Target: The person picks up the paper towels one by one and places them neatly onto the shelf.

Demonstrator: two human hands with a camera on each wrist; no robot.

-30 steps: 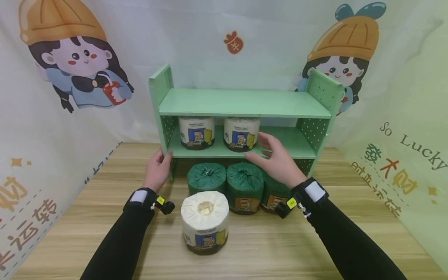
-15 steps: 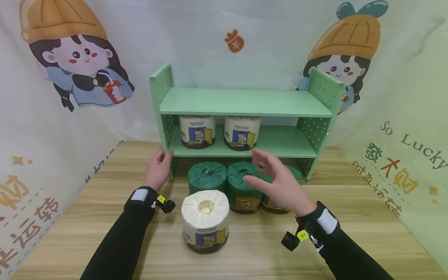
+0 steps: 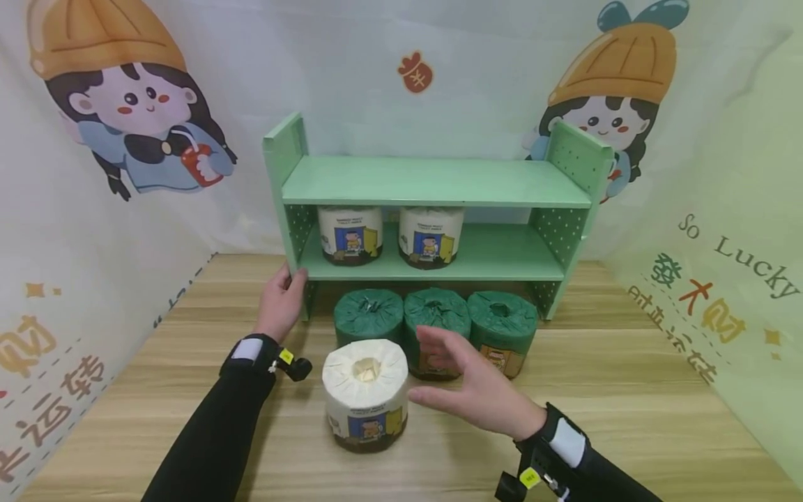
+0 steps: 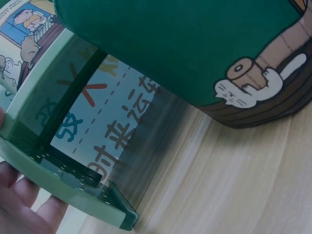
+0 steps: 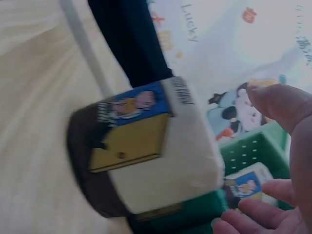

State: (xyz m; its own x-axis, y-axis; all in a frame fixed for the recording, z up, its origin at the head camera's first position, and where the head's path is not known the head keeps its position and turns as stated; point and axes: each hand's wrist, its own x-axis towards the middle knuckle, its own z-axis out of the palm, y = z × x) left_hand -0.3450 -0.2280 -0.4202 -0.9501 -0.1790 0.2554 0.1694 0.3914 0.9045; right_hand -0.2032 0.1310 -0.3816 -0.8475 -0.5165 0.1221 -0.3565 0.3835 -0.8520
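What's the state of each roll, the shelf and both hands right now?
White roll on table: upright, wrapped, not held.
Two white rolls on shelf: upright, side by side on lower board.
Three green rolls: upright in a row under the shelf.
Green shelf: standing, top board bare.
Left hand: grips shelf's left post.
Right hand: open, beside white roll.

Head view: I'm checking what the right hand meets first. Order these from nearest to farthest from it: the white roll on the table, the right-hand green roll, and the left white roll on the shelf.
From the right hand:
1. White roll on the table, just to its left, by the fingertips.
2. Right-hand green roll, behind the hand, under the shelf.
3. Left white roll on the shelf, far back and to the left.
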